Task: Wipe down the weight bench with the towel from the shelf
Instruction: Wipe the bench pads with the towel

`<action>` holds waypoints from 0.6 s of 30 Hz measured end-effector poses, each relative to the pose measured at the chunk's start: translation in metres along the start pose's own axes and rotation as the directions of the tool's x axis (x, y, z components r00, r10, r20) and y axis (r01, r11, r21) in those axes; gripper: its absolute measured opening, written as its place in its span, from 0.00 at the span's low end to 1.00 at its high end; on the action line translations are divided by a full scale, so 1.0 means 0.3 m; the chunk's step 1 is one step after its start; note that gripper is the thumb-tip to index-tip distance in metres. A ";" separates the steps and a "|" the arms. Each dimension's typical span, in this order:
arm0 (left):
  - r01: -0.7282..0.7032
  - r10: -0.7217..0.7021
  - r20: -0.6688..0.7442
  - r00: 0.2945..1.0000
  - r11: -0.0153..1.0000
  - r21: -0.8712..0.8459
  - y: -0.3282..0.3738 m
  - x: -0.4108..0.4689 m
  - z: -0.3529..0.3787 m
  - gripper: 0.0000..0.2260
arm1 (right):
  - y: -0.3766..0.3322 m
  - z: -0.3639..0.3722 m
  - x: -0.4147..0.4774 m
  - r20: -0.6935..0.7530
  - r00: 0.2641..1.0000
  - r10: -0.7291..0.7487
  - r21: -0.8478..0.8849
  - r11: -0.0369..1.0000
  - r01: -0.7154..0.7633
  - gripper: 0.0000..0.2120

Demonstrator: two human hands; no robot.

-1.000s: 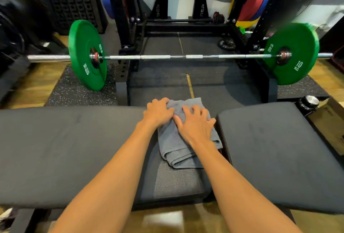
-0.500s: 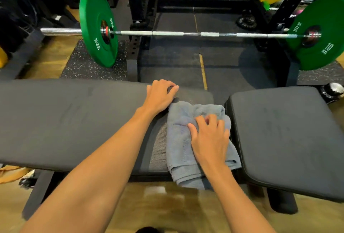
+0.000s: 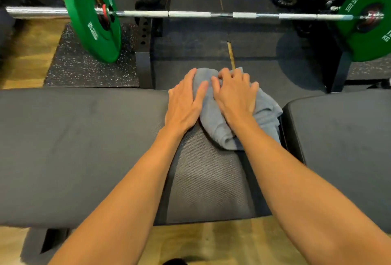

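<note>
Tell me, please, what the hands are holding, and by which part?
Both hands, left hand and right hand, press flat on the far end of the folded grey towel against the bench; neither grips it.

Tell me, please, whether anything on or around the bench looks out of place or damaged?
Nothing stands out. The grey towel is bunched under both hands at the far edge of the bench pad, as wiping would leave it; the pads look intact.

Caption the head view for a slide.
Both hands, left hand and right hand, press a grey towel onto the bench.
</note>
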State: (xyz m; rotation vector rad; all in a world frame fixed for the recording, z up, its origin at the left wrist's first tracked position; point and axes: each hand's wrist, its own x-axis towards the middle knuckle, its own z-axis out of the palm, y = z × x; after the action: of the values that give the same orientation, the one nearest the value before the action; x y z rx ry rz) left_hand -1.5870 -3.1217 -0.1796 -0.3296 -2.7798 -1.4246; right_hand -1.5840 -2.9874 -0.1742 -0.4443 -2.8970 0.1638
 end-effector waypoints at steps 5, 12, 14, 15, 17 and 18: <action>0.195 -0.185 0.083 0.979 0.972 -0.128 0.020 -0.039 -0.077 0.24 | 0.010 -0.062 -0.189 -0.080 0.994 -0.072 0.036 0.997 0.075 0.20; 0.132 -0.144 0.126 0.982 0.987 0.094 0.030 -0.083 -0.168 0.21 | -0.013 -0.181 -0.731 0.014 0.995 -0.101 0.025 0.995 0.101 0.16; 0.079 -0.098 0.111 0.989 0.984 0.162 0.004 -0.064 -0.204 0.20 | -0.044 -0.171 -0.767 -0.006 0.993 -0.117 -0.017 0.993 0.117 0.14; 0.069 -0.086 0.097 0.992 0.982 0.175 -0.028 -0.051 -0.223 0.20 | -0.058 -0.157 -0.742 -0.026 0.993 -0.112 -0.026 0.993 0.112 0.13; 0.070 -0.079 0.074 0.994 0.990 0.119 -0.110 -0.027 -0.257 0.22 | -0.098 -0.120 -0.630 -0.075 0.993 -0.092 -0.022 0.996 0.091 0.12; 0.081 -0.084 0.056 0.995 0.995 0.054 -0.146 -0.017 -0.266 0.24 | -0.128 -0.091 -0.548 -0.105 0.991 -0.082 -0.020 0.997 0.080 0.12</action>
State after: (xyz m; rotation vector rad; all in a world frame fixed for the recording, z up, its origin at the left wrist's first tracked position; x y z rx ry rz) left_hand -1.5977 -3.2116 -0.1681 -0.2631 -2.9038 -1.3781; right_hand -1.4356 -3.0722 -0.1728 -0.3267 -2.8084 0.1016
